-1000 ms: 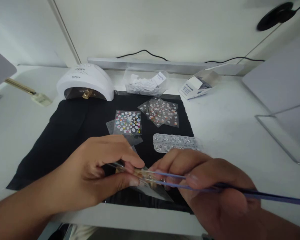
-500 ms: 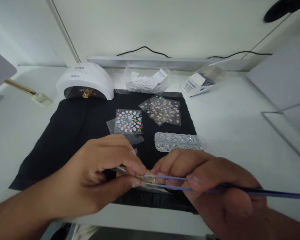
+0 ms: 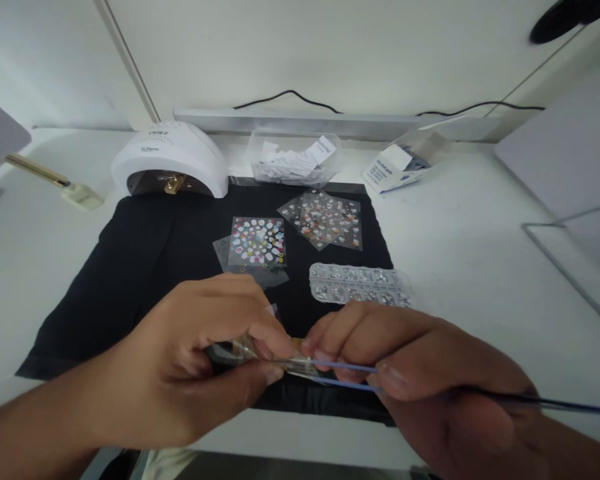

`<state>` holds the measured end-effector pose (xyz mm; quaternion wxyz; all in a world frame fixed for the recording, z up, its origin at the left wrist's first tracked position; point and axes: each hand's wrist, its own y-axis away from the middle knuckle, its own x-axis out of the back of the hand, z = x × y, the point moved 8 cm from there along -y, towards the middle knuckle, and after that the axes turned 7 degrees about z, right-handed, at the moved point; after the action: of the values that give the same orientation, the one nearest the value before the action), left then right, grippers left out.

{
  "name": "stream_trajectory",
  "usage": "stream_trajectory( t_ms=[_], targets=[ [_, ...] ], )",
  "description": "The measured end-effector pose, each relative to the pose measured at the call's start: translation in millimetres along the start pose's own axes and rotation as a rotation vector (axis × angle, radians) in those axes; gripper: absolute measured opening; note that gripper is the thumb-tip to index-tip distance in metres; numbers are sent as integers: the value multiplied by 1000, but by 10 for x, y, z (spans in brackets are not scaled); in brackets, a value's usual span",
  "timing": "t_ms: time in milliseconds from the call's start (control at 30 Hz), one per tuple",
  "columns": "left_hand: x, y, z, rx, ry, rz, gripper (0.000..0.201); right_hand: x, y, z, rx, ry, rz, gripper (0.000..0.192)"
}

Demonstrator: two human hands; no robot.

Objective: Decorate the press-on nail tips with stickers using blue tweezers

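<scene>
My left hand (image 3: 220, 353) is closed, thumb and fingertips pinching a thin clear sticker sheet (image 3: 225, 351), seen nearly edge-on. My right hand (image 3: 425, 367) grips a pair of blue tweezers (image 3: 350, 385) with their arms apart. The tweezers point left, and their tips reach the sheet beside my left fingertips. Whether they pinch a sticker is too small to tell. Fingertips of my right hand are close to the sheet's right end; whether they touch it I cannot tell. Beyond my hands, more sticker sheets (image 3: 258, 241) and a clear rhinestone case (image 3: 355, 283) lie on a black cloth (image 3: 145, 247).
At the back stand a white nail lamp (image 3: 173, 150), a clear tub of white packets (image 3: 295, 160) and an opened alcohol pad box (image 3: 397, 163). Another pile of sticker sheets (image 3: 327, 220) lies on the cloth. A gold-handled brush (image 3: 55, 180) sits at the left.
My right hand and the tweezers have shifted slightly down. The sheet in my left hand has turned a little, showing more of its left part. My left hand has hardly moved.
</scene>
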<state>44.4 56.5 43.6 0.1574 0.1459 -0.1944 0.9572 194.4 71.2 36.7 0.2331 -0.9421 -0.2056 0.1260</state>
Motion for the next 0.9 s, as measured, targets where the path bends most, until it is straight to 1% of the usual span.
stream_trajectory(
  t_ms=[133, 267, 367, 533, 667, 800, 900],
  targets=[
    [-8, 14, -14, 24, 11, -1, 18, 15, 16, 8, 8, -23, 23, 29],
    [-4, 12, -26, 40, 17, 2, 18, 10, 11, 24, -3, -57, 5, 29],
    [-8, 8, -32, 46, 13, -6, 17, 21, 22, 33, -16, -41, -2, 28],
    [-8, 17, -38, 47, 12, 4, 19, 3, 35, 13, -3, -21, -21, 28],
    [-21, 18, -38, 35, 10, -9, 18, 25, 16, 24, -12, -49, 15, 29],
    [-17, 13, -38, 39, 22, -16, 18, 8, 29, 26, -5, -74, -24, 31],
    [-16, 16, -28, 45, 43, -27, 18, 31, 49, 29, -14, -58, 1, 29]
  ],
)
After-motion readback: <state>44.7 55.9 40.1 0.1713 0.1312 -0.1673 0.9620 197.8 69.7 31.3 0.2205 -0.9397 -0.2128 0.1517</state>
